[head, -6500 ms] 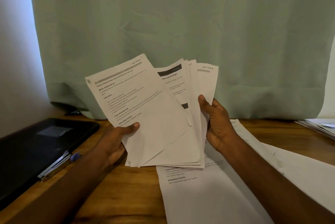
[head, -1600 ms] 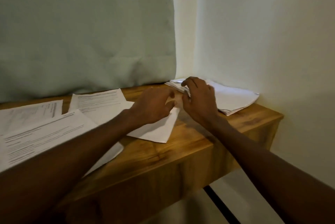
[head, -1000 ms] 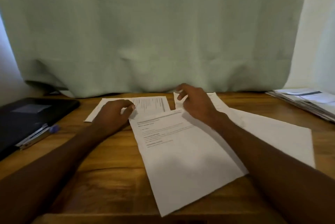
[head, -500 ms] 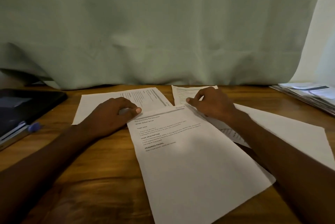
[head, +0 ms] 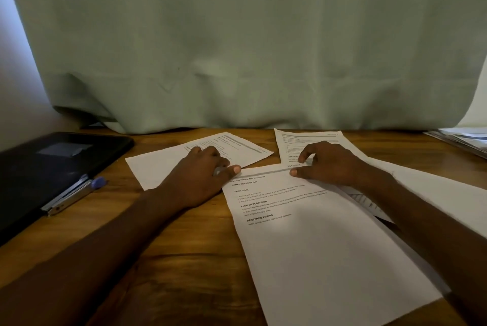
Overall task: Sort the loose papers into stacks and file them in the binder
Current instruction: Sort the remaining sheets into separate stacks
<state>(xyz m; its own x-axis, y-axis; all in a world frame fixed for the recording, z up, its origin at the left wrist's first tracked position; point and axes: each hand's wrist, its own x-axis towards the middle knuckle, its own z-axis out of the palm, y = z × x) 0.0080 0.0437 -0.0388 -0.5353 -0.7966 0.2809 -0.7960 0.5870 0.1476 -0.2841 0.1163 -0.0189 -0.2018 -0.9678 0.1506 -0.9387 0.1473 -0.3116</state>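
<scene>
1. The left hand (head: 200,175) lies at the centre of the frame, palm down, with its fingers curled over the lower edge of a printed sheet (head: 168,164) that sits angled on the wooden table (head: 184,251). Its thumb tip touches the top left corner of the large front sheet (head: 316,241).
2. The right hand (head: 329,164) rests just right of centre. Thumb and forefinger are bent at the top edge of the front sheet, near the "SECTION" heading, but whether they pinch the paper or only press on it I cannot tell.
3. The two hands are apart, with the top edge of the front sheet between them.
4. Behind the right hand lies another printed page (head: 303,141), and more sheets (head: 434,191) spread under the right forearm toward the right edge of the frame.
5. A stack of papers (head: 463,141) sits at the far right.
6. The black binder (head: 52,164) lies at the left, with a metal clip (head: 68,196) at its near edge.
7. A pale green curtain (head: 250,43) hangs behind the table.
</scene>
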